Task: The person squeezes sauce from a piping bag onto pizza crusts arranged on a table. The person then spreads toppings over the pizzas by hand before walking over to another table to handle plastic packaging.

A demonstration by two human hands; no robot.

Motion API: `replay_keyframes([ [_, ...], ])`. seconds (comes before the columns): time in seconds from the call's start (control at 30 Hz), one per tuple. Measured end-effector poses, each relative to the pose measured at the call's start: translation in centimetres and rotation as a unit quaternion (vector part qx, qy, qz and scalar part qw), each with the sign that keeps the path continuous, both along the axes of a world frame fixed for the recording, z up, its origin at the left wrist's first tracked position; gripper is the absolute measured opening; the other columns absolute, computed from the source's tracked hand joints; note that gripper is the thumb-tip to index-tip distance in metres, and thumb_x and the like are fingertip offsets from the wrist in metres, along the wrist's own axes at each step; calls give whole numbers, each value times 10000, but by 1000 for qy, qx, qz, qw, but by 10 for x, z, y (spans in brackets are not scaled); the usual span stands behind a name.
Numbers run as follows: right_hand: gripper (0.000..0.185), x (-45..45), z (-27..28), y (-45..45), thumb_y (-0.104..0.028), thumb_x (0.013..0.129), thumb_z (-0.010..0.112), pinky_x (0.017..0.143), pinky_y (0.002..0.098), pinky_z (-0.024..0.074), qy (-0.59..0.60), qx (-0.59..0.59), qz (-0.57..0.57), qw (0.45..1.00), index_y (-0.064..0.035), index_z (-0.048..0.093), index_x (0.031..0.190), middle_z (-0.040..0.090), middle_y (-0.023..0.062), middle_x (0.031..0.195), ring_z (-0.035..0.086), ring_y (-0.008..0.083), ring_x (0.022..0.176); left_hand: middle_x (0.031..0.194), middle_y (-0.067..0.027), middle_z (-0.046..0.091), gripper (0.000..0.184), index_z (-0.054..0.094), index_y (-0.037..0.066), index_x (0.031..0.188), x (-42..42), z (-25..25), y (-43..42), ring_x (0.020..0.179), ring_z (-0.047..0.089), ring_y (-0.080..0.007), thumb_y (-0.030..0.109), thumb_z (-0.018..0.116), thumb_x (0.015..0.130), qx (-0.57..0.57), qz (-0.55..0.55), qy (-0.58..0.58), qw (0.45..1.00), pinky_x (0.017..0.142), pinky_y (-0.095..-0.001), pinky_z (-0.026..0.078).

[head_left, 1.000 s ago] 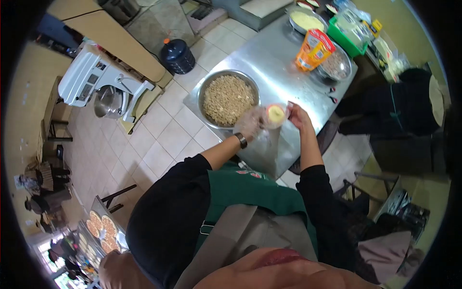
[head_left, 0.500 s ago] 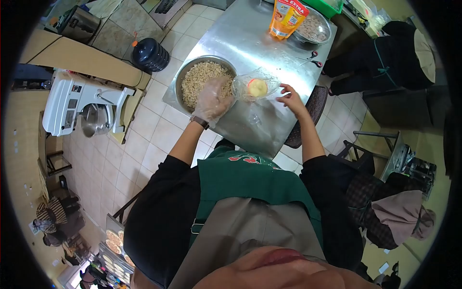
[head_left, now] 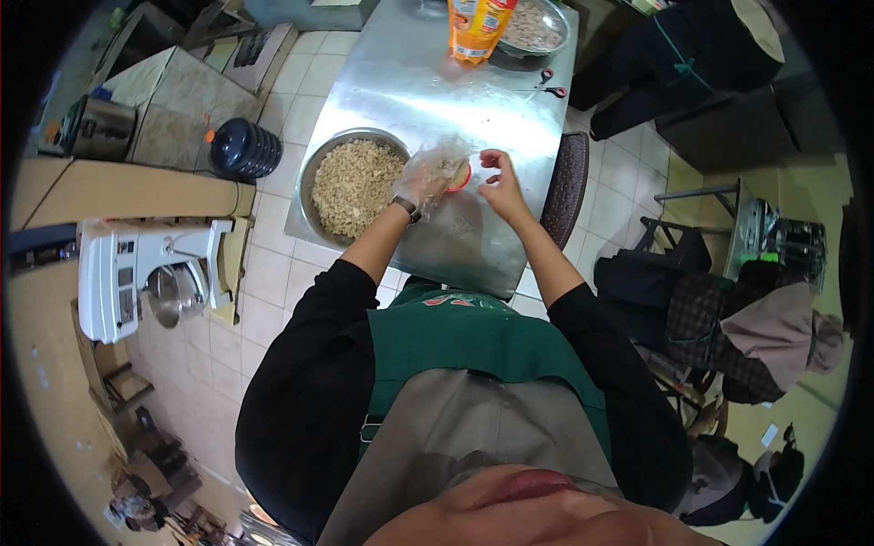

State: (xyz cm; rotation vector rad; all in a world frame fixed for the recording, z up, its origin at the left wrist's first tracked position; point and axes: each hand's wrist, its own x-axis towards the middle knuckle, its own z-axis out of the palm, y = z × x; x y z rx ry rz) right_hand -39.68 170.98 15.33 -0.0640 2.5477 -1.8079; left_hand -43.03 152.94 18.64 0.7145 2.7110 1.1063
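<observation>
My left hand point(head_left: 431, 179), in a clear plastic glove, is closed over a small round thing with a red rim point(head_left: 462, 178) on the steel table. A tan, lumpy patch shows at its fingers, looking like the pale crumbly mixture point(head_left: 358, 187) that fills the large steel bowl point(head_left: 307, 193) to its left. Clear plastic lies about the red-rimmed thing, mostly hidden by the glove. My bare right hand point(head_left: 503, 189) hovers just right of it, fingers bent, with a gap between thumb and forefinger.
An orange pouch point(head_left: 475, 32) stands at the table's far end beside a steel bowl of pale pieces point(head_left: 535, 27). Scissors point(head_left: 549, 84) lie near the right edge. A chair point(head_left: 566, 187) adjoins the table on the right. A person point(head_left: 674, 64) stands at the far right.
My left hand has moved from the bowl of crumbly mixture to the red-rimmed thing, covering much of it. My right hand has drawn nearer to it. The camera view has shifted.
</observation>
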Motion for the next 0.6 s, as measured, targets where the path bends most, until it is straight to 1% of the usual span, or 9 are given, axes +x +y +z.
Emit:
replay_keyframes([
  [0.07, 720, 9, -13, -15, -24, 602, 620, 786, 263, 424, 22, 69, 30, 997, -85, 307, 1247, 416, 66, 1193, 458, 197, 1042, 1101, -124, 534, 380, 521, 130, 1116, 4, 9, 2, 954, 525, -307, 357, 444, 821, 48, 79, -198, 976, 805, -390, 415],
  [0.13, 815, 7, -26, -33, -64, 583, 656, 868, 325, 394, 62, 88, 28, 994, -93, 244, 1285, 371, 86, 1236, 420, 242, 1096, 1125, -107, 525, 334, 533, 118, 1103, -1, -21, 2, 1031, 494, -275, 293, 419, 842, 104, 23, -59, 993, 878, -353, 383],
  [0.2, 811, -2, -32, -47, -130, 581, 688, 929, 353, 347, 12, -138, 9, 990, -74, 273, 1276, 395, 108, 1224, 405, 254, 1116, 1138, -100, 519, 314, 541, 106, 1092, -3, -20, 7, 1088, 454, -259, 254, 403, 852, 133, -10, -2, 991, 954, -344, 320],
  [0.3, 714, 3, -33, -45, -278, 554, 717, 864, 363, 397, 20, 71, -37, 997, -50, 412, 1159, 485, 167, 1109, 473, 294, 1034, 1144, -120, 514, 315, 542, 73, 1080, -8, -27, 5, 1146, 398, -269, 247, 394, 864, 138, -76, 106, 982, 1007, -368, 254],
  [0.37, 696, 8, -34, -50, -308, 534, 727, 825, 388, 414, 73, 135, -93, 984, -53, 435, 1113, 515, 176, 1046, 500, 331, 971, 1142, -129, 514, 348, 543, 44, 1069, -4, -20, 12, 1153, 393, -285, 287, 399, 865, 178, -57, 53, 981, 995, -366, 275],
  [0.43, 763, 13, 2, -47, -308, 525, 746, 863, 399, 384, -55, 89, -44, 994, -46, 402, 1153, 480, 172, 1101, 467, 332, 1028, 1146, -141, 511, 420, 526, 7, 1080, 6, 17, 20, 1155, 396, -292, 328, 477, 814, 226, -55, -50, 971, 985, -364, 283],
  [0.5, 807, 17, -11, -51, -296, 527, 748, 894, 404, 357, 46, 109, -87, 989, -36, 362, 1186, 439, 166, 1155, 434, 317, 1076, 1113, -154, 525, 437, 505, -15, 1093, 16, 67, 25, 1130, 426, -266, 298, 513, 788, 241, -125, -1, 962, 952, -349, 328],
  [0.53, 812, 17, -10, -52, -272, 537, 741, 907, 408, 343, 47, 108, -75, 990, -30, 339, 1199, 426, 159, 1175, 421, 301, 1096, 1054, -153, 557, 402, 524, -3, 1040, 16, 77, 27, 1062, 480, -265, 348, 403, 884, 260, -140, -12, 955, 904, -366, 368],
  [0.6, 791, 29, -8, -49, -228, 565, 722, 924, 415, 326, 168, 197, -111, 959, -42, 315, 1217, 421, 152, 1184, 408, 298, 1112, 1034, -184, 551, 360, 511, -26, 1043, 0, 78, 22, 1081, 458, -252, 283, 445, 869, 423, -117, -273, 856, 892, -349, 382],
])
